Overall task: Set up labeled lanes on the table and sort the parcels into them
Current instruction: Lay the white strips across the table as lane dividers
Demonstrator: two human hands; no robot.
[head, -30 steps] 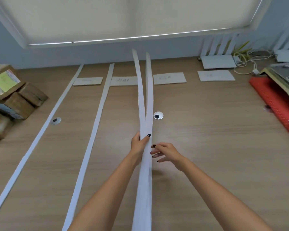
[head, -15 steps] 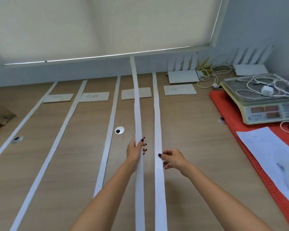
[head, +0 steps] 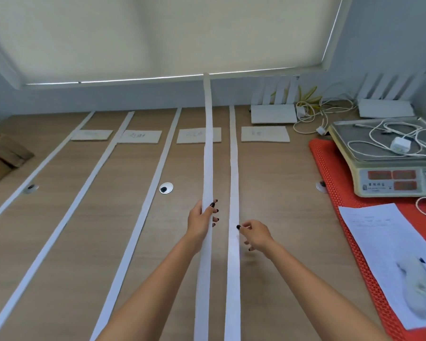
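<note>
Taking the held strip (head: 207,143) as the landmark and reading from the far left: brown cardboard parcels (head: 3,158) sit stacked at the table's (head: 276,173) left edge, well apart from it. Between them and the landmark, 3 white strips lie flat on the wood, the first (head: 38,168), the second (head: 84,188) and the third (head: 153,183), with 2 label cards, one (head: 91,135) and another (head: 140,136), at their far ends. A third card (head: 194,135) lies partly under the landmark. A round grommet (head: 166,188) sits just left of it.

The left hand (head: 202,221) grasps the held strip, thumb on its front and fingers curled behind, with the strip's far end lifted up against the wall.

Just right of the landmark a fifth strip (head: 233,183) lies flat; the right hand (head: 255,235) pinches its right edge with curled fingers. Beyond it lies a fourth card (head: 265,134).

Farther right, a red mat (head: 330,178) carries a weighing scale (head: 389,163), whose pan holds tangled white cables and a charger (head: 401,143). A printed sheet (head: 389,257) lies on the mat with a blurred white object (head: 416,289) on it.
</note>
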